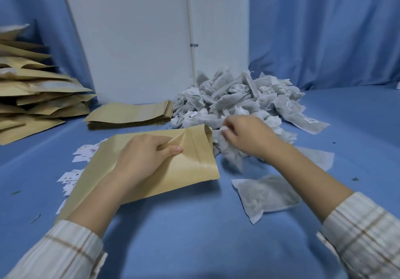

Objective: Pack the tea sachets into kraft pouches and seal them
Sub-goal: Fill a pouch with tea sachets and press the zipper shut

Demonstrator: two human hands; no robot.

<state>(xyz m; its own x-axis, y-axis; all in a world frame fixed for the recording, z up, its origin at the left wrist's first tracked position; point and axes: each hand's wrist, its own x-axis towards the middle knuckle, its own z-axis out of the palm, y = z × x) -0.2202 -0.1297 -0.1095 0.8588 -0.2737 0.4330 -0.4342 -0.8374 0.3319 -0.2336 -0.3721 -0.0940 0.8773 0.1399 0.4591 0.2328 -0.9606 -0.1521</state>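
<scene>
Kraft pouch held open, sachets gathered beside it

The left hand pinches the kraft pouch at its right-facing mouth on the blue table; the right hand clutches tea sachets near the far pile. Print on the paper tags at left is unreadable.

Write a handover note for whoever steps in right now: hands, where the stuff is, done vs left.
Left hand: grips the kraft pouch near its mouth, which gapes open toward the sachet pile.
Right hand: holds a tea sachet at the near edge of the pile, just beside the pouch mouth, not yet inside.
Sachet pile: centre rear. One loose sachet lies flat near the right forearm.
Empty pouch stack: behind the held pouch. Heap of pouches far left, apparently filled.
Small paper tags: scattered left of the pouch.
Left: load this pouch, seal it, then work through the pile.
</scene>
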